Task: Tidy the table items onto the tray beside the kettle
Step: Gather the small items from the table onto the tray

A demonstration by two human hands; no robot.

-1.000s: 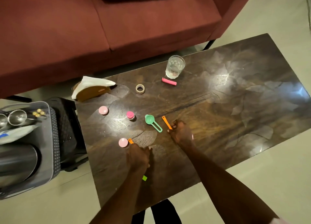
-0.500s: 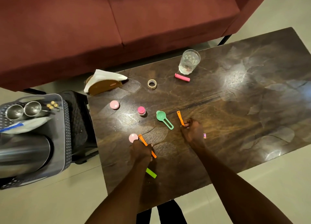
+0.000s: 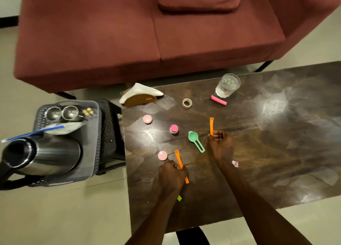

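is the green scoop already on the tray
No, the green scoop lies on the table between the two hands, while the tray sits off to the left beside the table.

Lighting: dim, warm indoor. Glare: two white patches on the glossy table, one toward its far right, one near its left edge. Shadows: soft. Focus: mildly soft throughout. Distortion: wide-angle bending at frame edges; kettle stretched.

The left hand hides the orange strip's middle. The tabletop runs off the right edge, and the kettle is clipped at left.
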